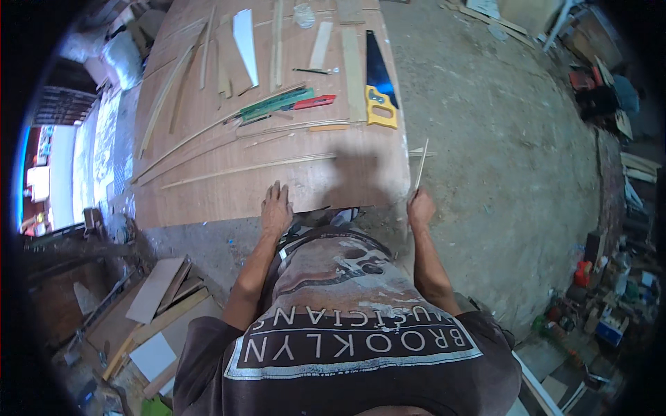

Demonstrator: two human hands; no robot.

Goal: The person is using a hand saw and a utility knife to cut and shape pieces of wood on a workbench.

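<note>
Now, right hand (421,208): closed round a thin wood stick (422,164), just past the right edge of the plywood table (208,202); held low, maybe to leave its top free.
Left hand (277,210): open, fingers spread at the table's near edge, perhaps for leaning.
Handsaw (380,66): on the table's right side, yellow handle (370,107) toward the hands, likely for easy grabbing.
Clutter: wood strips (250,170), a red tool (313,102) and a green thing (277,102), too small to name, block the middle.
</note>
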